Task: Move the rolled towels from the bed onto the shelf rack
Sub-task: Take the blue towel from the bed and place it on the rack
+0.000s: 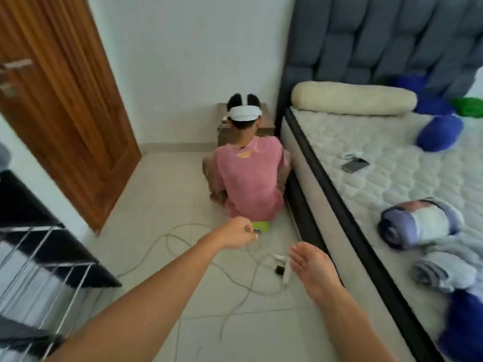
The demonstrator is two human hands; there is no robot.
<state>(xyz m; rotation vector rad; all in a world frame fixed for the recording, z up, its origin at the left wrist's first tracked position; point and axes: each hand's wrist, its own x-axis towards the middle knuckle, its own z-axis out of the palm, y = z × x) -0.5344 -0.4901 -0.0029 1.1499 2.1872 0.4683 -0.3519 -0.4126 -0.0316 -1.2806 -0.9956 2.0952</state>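
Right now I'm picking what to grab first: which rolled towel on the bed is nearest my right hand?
The striped lavender-and-white roll, near the mattress edge. The solid blue rolls lie farther: one up by the cream bolster, another at the frame's bottom corner.

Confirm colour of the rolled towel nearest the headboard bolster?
Solid blue rolled towel, seen in the head view.

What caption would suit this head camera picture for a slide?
Both hands, left and right, reach out empty over floor cables while rolled towels wait on the bed beside the wire rack.
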